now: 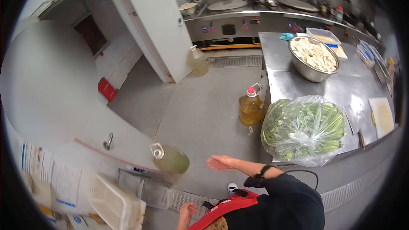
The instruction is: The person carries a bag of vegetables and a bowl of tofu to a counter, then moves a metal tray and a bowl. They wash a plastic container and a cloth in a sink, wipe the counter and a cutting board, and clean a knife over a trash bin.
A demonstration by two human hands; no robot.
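Observation:
My right hand [220, 162] reaches out over the floor with its fingers stretched, holding nothing. Lower down, my left hand [188, 209] is empty too, its fingers loosely apart. The nearest thing to both is a large plastic jug [174, 161] with a white cap, holding greenish-yellow liquid, beside a white door panel. Neither hand touches it. Another jug [250, 110], red-capped and filled with amber liquid, stands on the floor by the steel table. Farther off, a jug of pale yellow liquid [198, 63] stands near the open door.
On the steel table [281, 83] sit a clear bag of leafy greens [304, 130], a metal bowl of pale slices [314, 57], a knife [361, 138] and a cutting board [381, 117]. Stoves [228, 27] line the back. A white plastic crate [113, 200] is at lower left.

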